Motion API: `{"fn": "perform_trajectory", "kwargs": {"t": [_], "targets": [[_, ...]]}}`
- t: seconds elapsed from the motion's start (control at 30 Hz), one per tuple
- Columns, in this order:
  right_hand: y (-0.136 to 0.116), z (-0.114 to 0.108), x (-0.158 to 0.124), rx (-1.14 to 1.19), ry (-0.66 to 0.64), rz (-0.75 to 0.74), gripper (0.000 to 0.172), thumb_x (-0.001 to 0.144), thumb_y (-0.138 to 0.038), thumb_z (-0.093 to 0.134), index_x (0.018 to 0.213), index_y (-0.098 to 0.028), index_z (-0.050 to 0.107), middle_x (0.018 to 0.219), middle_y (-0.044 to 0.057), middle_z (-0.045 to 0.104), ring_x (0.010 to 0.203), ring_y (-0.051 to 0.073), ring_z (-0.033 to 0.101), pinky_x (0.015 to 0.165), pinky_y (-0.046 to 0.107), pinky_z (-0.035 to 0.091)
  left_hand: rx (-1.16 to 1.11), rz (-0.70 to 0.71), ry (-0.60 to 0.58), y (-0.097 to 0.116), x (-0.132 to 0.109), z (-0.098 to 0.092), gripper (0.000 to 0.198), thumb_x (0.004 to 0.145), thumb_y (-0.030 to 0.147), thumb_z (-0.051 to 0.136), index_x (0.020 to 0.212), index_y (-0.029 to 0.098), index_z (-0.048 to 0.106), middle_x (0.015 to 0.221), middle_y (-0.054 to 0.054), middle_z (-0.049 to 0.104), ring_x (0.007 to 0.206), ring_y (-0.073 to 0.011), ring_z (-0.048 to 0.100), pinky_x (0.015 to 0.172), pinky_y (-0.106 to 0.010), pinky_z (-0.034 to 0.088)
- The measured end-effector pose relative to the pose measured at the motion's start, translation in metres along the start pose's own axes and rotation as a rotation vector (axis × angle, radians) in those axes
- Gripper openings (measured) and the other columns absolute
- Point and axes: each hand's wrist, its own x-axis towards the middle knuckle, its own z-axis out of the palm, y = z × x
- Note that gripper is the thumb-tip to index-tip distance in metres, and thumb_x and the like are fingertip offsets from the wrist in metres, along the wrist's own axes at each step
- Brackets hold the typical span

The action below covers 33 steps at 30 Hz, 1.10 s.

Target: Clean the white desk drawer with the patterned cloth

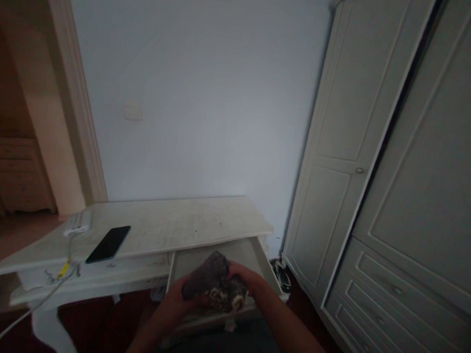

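Between my two hands is a bundle of grey soft fabric (206,275), with cream-coloured patterned patches along its lower side; it looks like folded socks, though the dim light hides the exact kind. My left hand (179,297) is closed around its left side. On the right, my right hand (246,276) grips the other end, with the thumb over the top. Both hands hold the bundle above an open drawer (255,248) of the white table, whose pale inside shows behind them. The fingers under the fabric are partly hidden.
On the white table (170,215) lie a dark phone (109,243) and a white power strip (79,223), whose cable (35,305) hangs off the left front. A white wardrobe (340,129) stands at the right. Dark shoes (281,276) sit on the floor beside the drawer.
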Motion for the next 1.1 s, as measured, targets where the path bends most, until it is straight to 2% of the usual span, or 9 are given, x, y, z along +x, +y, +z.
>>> {"fn": "perform_trajectory", "kwargs": {"t": [0.17, 0.3, 0.53, 0.6, 0.7, 0.77, 0.87, 0.97, 1.1], "targets": [[-0.020, -0.011, -0.049, 0.128, 0.100, -0.108, 0.071, 0.067, -0.077, 0.077, 0.108, -0.019, 0.075, 0.101, 0.010, 0.079, 0.106, 0.034, 0.073, 0.098, 0.047, 0.054, 0.082, 0.045, 0.018, 0.037, 0.023, 0.028, 0.063, 0.075, 0.062, 0.080, 0.121, 0.020, 0.075, 0.114, -0.006, 0.084, 0.106, -0.0302, 0.077, 0.094, -0.037, 0.061], [-0.046, -0.015, -0.083, -0.205, 0.312, -0.232, 0.076, 0.053, -0.051, 0.098, 0.118, -0.021, 0.073, 0.109, 0.008, 0.078, 0.103, 0.033, 0.071, 0.094, 0.047, 0.055, 0.242, 0.166, 0.022, 0.058, 0.033, 0.047, 0.051, 0.085, 0.059, 0.074, 0.121, 0.023, 0.074, 0.114, -0.005, 0.083, 0.104, -0.0277, 0.075, 0.093, -0.035, 0.058], [-0.088, -0.026, -0.182, -0.975, 0.641, -0.788, 0.026, 0.085, -0.036, 0.073, 0.108, -0.022, 0.070, 0.096, 0.005, 0.071, 0.088, 0.023, 0.064, 0.080, 0.033, 0.050, 0.669, 0.154, 0.027, 0.009, 0.020, 0.038, 0.020, 0.097, 0.036, 0.055, 0.088, 0.023, 0.067, 0.096, -0.007, 0.074, 0.093, -0.0238, 0.068, 0.087, -0.035, 0.048], [-0.067, -0.030, -0.188, -1.256, 0.566, -0.800, 0.028, 0.085, -0.030, 0.069, 0.112, -0.022, 0.068, 0.102, 0.008, 0.070, 0.093, 0.024, 0.064, 0.082, 0.034, 0.048, 0.685, 0.114, -0.087, -0.006, 0.015, 0.037, 0.024, 0.099, 0.040, 0.053, 0.086, 0.023, 0.065, 0.094, -0.007, 0.073, 0.091, -0.0225, 0.068, 0.085, -0.032, 0.047], [-0.002, -0.039, -0.166, -1.598, 0.290, -0.550, 0.031, 0.077, -0.030, 0.072, 0.107, -0.024, 0.067, 0.102, 0.008, 0.070, 0.094, 0.025, 0.064, 0.081, 0.034, 0.046, 0.723, 0.039, -0.178, -0.013, 0.013, 0.040, 0.036, 0.103, 0.046, 0.045, 0.083, 0.022, 0.064, 0.091, -0.007, 0.073, 0.089, -0.0220, 0.068, 0.081, -0.031, 0.045], [0.048, -0.047, -0.144, -1.667, 0.393, -0.527, 0.028, 0.071, -0.036, 0.072, 0.094, -0.022, 0.064, 0.090, 0.008, 0.068, 0.083, 0.025, 0.062, 0.073, 0.034, 0.044, 0.759, 0.025, -0.183, -0.009, 0.012, 0.041, 0.041, 0.105, 0.046, 0.041, 0.083, 0.022, 0.065, 0.091, -0.007, 0.074, 0.090, -0.0222, 0.068, 0.080, -0.031, 0.045], [0.102, -0.050, -0.122, -1.672, 0.664, -0.742, 0.021, 0.070, -0.035, 0.065, 0.087, -0.023, 0.060, 0.082, 0.008, 0.067, 0.077, 0.025, 0.061, 0.069, 0.035, 0.041, 0.846, 0.027, -0.181, -0.001, 0.006, 0.038, 0.044, 0.107, 0.046, 0.036, 0.088, 0.022, 0.067, 0.093, -0.007, 0.075, 0.092, -0.0236, 0.070, 0.081, -0.033, 0.045], [0.118, -0.031, -0.108, -1.652, 0.673, -0.867, 0.019, 0.072, -0.038, 0.063, 0.084, -0.025, 0.057, 0.077, 0.004, 0.065, 0.072, 0.022, 0.060, 0.066, 0.034, 0.040, 0.984, 0.004, -0.183, 0.002, -0.011, 0.032, 0.051, 0.108, 0.048, 0.030, 0.094, 0.022, 0.071, 0.098, -0.009, 0.076, 0.097, -0.0276, 0.072, 0.086, -0.038, 0.048], [0.114, 0.020, -0.079, -1.677, 0.575, -0.794, 0.032, 0.073, -0.053, 0.069, 0.084, -0.026, 0.058, 0.079, 0.001, 0.067, 0.073, 0.024, 0.061, 0.066, 0.035, 0.043, 1.102, 0.036, -0.240, 0.002, -0.033, 0.026, 0.048, 0.107, 0.042, 0.030, 0.105, 0.021, 0.073, 0.108, -0.013, 0.077, 0.106, -0.0320, 0.072, 0.093, -0.044, 0.050]]}}
